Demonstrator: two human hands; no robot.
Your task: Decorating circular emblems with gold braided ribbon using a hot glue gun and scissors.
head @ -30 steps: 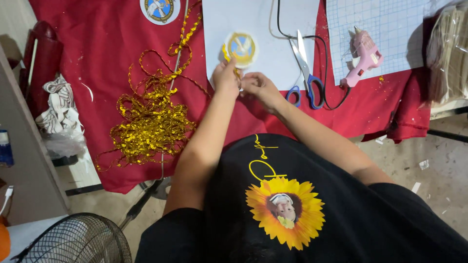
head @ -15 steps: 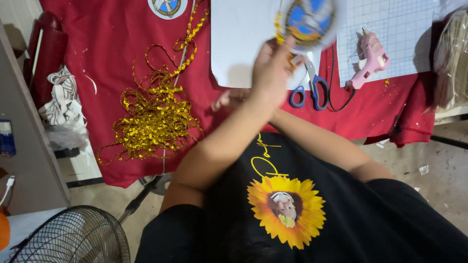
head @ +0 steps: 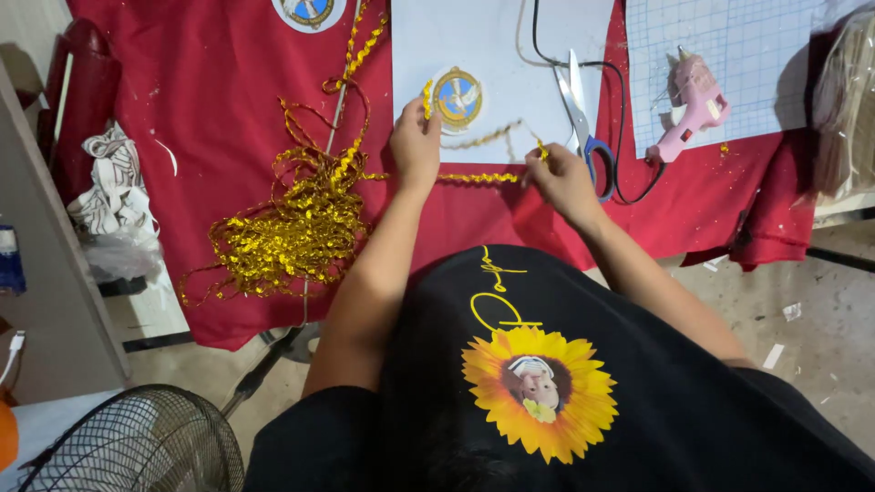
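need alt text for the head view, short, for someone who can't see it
Seen from above, a person's left hand and right hand stretch gold sequin trim beside a round badge on white paper. Scissors, a pink glue gun and tangled gold trim lie on the red cloth.

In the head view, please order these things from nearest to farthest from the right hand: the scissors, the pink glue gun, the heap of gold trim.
From the right hand:
1. Scissors, just beside it on the white sheet.
2. Pink glue gun, farther out on the grid mat.
3. Heap of gold trim, on the red cloth beyond the left hand.
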